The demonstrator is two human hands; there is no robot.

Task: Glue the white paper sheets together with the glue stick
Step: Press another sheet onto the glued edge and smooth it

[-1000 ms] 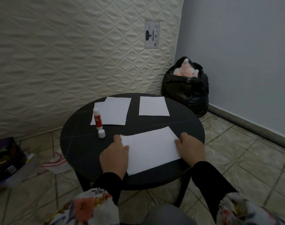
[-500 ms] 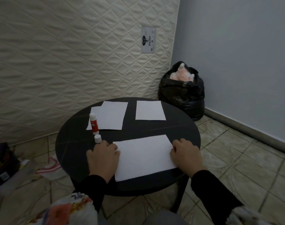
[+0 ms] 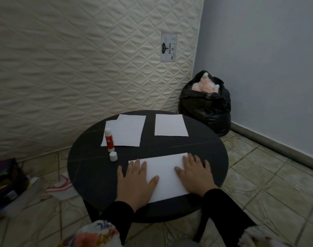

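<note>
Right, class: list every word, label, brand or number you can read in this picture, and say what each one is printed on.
"GAJAH": on the white label sewn to the quilted mattress, printed sideways beside a dark logo.
Smaller marks on that label: too small to read.
Print on the red band of the glue stick: too blurred to read.
White paper sheets: no print visible.

near sheet (image 3: 167, 177) flat, closest edge | two overlapped sheets (image 3: 124, 131) far left | single sheet (image 3: 170, 125) far right | glue stick (image 3: 109, 139) upright, uncapped | cap (image 3: 113, 156) just beside
</note>
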